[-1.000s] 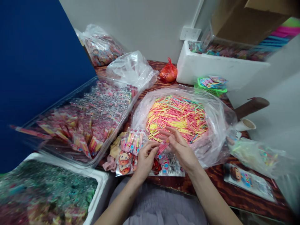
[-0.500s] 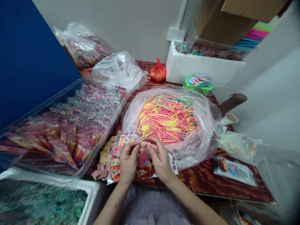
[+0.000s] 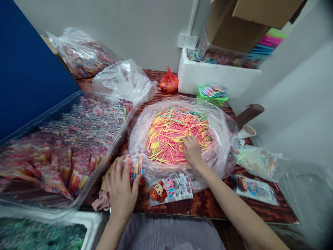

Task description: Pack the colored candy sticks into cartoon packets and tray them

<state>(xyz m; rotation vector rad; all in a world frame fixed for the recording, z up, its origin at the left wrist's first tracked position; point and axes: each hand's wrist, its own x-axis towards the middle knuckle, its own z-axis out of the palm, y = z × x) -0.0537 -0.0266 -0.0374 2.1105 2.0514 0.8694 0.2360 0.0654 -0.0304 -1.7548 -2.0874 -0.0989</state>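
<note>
My right hand (image 3: 191, 150) reaches into the pile of thin pink, yellow and green sticks (image 3: 169, 135), its fingers curled and pinched on some of them; how many is hidden. Clear plastic bag (image 3: 137, 139) walls surround the pile. My left hand (image 3: 121, 187) lies with fingers spread over filled packets (image 3: 136, 165) at the table's front edge, partly covering them. Between my hands a flat printed packet (image 3: 171, 187) with a cartoon red-haired figure lies face up.
At left stands a clear tray (image 3: 114, 152) with many filled packets. A white foam box (image 3: 95, 225) of green pieces sits below it. Behind are a red bag (image 3: 169, 83) and a green basket (image 3: 213, 100). A paper cup (image 3: 247, 132) and another printed packet (image 3: 256, 189) are at right.
My hands were together over a packet at the front. They have parted: the left has moved left and opened flat over packets, the right has moved forward into the sticks.
</note>
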